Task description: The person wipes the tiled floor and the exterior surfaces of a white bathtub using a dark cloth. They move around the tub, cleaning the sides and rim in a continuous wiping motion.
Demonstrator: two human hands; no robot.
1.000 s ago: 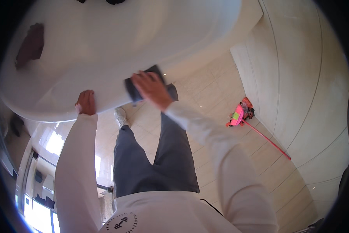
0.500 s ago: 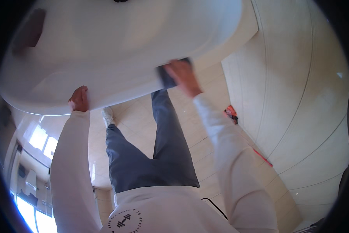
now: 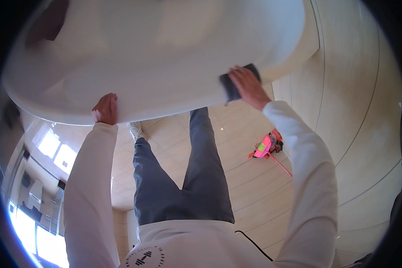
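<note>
A white bathtub (image 3: 165,85) spans the upper part of the head view, its near rim in front of me. My left hand (image 3: 105,109) is closed over that rim on the left, its fingers curled and partly hidden. Farther right, a dark grey cloth (image 3: 231,89) lies against the rim. My right hand (image 3: 249,86) presses on this cloth from above and grips it, with part of it showing on both sides of the fingers.
On the tiled floor (image 3: 250,196) to the right lies a pink and orange bundle (image 3: 267,145) with a reddish pole (image 3: 280,164). A pale wall (image 3: 344,89) rises at the right. My legs (image 3: 183,178) stand close to the tub, and a dark shape (image 3: 49,22) shows at its far left.
My right hand has slid the cloth to the right along the rim. My left hand still rests on the rim. The view has shifted, so more of the pink bundle shows.
</note>
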